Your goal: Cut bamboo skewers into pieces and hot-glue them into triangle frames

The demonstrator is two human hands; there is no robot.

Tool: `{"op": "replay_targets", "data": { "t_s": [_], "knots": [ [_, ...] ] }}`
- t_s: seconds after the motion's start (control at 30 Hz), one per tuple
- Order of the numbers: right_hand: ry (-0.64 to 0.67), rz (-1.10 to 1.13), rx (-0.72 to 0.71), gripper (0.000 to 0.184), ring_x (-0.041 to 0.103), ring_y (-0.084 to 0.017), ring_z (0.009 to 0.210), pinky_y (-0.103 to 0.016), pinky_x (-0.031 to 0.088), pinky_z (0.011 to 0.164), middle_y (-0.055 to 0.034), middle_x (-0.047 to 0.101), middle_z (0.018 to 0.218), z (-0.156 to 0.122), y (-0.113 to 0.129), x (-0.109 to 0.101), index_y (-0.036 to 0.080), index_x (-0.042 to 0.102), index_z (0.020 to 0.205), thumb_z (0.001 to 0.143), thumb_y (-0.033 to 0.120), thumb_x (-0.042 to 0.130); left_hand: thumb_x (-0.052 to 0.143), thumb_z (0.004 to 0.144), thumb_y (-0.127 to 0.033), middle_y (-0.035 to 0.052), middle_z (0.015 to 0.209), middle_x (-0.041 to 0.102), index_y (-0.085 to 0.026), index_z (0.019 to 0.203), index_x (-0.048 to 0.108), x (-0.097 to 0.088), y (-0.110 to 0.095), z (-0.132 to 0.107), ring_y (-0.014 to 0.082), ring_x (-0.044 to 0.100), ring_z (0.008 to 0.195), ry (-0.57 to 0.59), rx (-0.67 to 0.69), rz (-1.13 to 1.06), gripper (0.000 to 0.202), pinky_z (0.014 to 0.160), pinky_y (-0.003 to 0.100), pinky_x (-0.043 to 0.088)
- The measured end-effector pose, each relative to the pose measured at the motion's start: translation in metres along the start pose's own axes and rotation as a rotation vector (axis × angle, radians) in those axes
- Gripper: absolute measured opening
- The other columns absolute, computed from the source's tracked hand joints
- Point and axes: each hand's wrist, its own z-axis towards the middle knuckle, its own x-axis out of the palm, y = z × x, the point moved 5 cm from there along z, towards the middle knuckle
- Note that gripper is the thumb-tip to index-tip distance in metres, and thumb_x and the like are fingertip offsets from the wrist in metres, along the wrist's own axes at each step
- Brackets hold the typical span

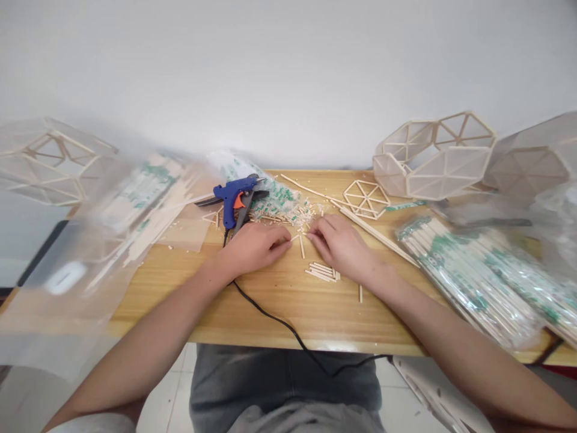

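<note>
My left hand (260,246) rests low over the table, its thumb and fingertips pinched at the end of a short wooden stick (294,238). Opposite it, my right hand (339,242) is closed too, fingertips pressed at another small piece of stick (307,233), partly hidden by them. Between the hands a short stick (302,247) lies on the tabletop. Nearer me is a small pile of cut sticks (321,272), with a single stick (360,293) apart to its right. Just beyond my left hand a blue glue gun (233,197) lies beside dark-handled pliers (246,210).
A hexagonal stick frame (366,199) lies behind my right hand, near a panelled polyhedron (435,157). Bagged sticks (473,276) fill the right side. Plastic film and loose sticks (157,234) cover the left. A black cord (270,316) crosses the table's front edge.
</note>
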Motion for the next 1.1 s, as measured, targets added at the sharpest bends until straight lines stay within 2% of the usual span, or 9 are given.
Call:
{"op": "replay_targets", "data": {
  "t_s": [0.5, 1.1],
  "knots": [
    [-0.022, 0.148, -0.025, 0.008, 0.059, -0.023, 0.083, -0.035, 0.046, 0.076, -0.0065, 0.066, 0.088, -0.0017, 0.001, -0.0009, 0.021, 0.06, 0.094, 0.102, 0.022, 0.058, 0.054, 0.102, -0.032, 0.0008, 0.084, 0.076, -0.023, 0.102, 0.07, 0.0011, -0.0025, 0.001, 0.0185, 0.071, 0.076, 0.0, 0.015, 0.027, 0.019, 0.07, 0.029, 0.045],
    [-0.03, 0.163, -0.049, 0.006, 0.058, -0.021, 0.079, -0.034, 0.046, 0.072, -0.0045, 0.065, 0.084, -0.0049, -0.0028, -0.0005, 0.021, 0.064, 0.098, 0.101, 0.025, 0.06, 0.055, 0.102, -0.033, 0.0006, 0.083, 0.076, -0.023, 0.103, 0.07, 0.0002, -0.0034, 0.0005, 0.0178, 0.07, 0.075, 0.0, 0.002, 0.008, 0.018, 0.07, 0.029, 0.045]
  ]
}}
